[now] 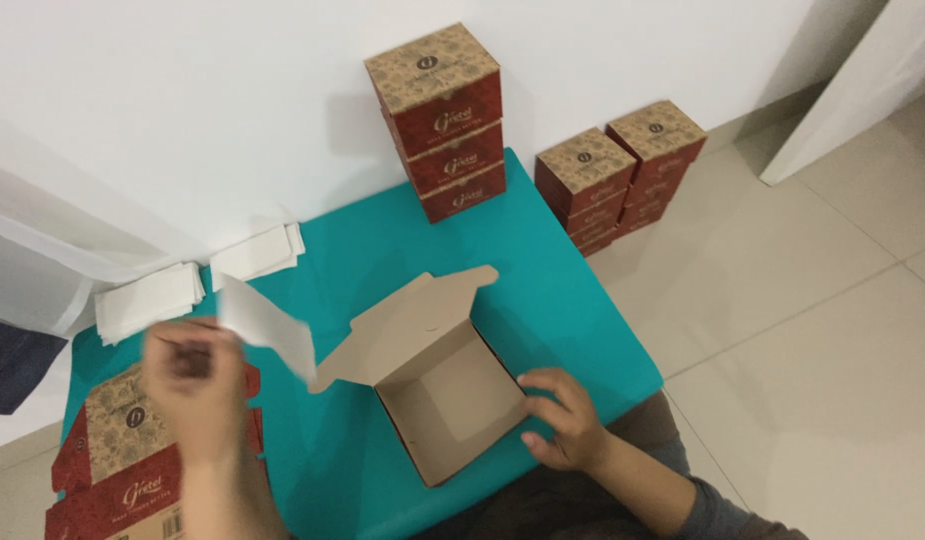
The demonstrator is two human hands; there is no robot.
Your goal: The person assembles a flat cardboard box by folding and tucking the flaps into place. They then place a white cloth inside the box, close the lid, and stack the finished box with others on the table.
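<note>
An open cardboard box (448, 395) sits on a teal cloth (543, 270) spread over the floor (813, 330), its lid flap folded back toward the wall (183, 100). The inside of the box is plain brown and nothing shows in it.

The right hand (563, 415) rests against the box's right side, fingers loosely spread, fingertips touching the wall of the box near its near-right corner. It is bracing the box rather than closed around anything.

The left hand (193, 385) is raised to the left of the box and blurred. It pinches a white sheet of paper (268, 335) by one end; the sheet slants down toward the box's lid flap, its far edge just beside the flap. How the fingers lie on the paper cannot be told through the blur.

Left of the box, under the left hand, lies a pile of flat, unfolded red cartons (113, 470) with a brown patterned panel. Beyond the box to the left, against the wall, lie two small piles of white paper sheets (148, 300).

Behind the box, at the far edge of the cloth, stands a stack of three finished red boxes (443, 125). To the right of that stack, on the floor by the wall, stand two more stacks of red boxes (623, 175), side by side and touching.
</note>
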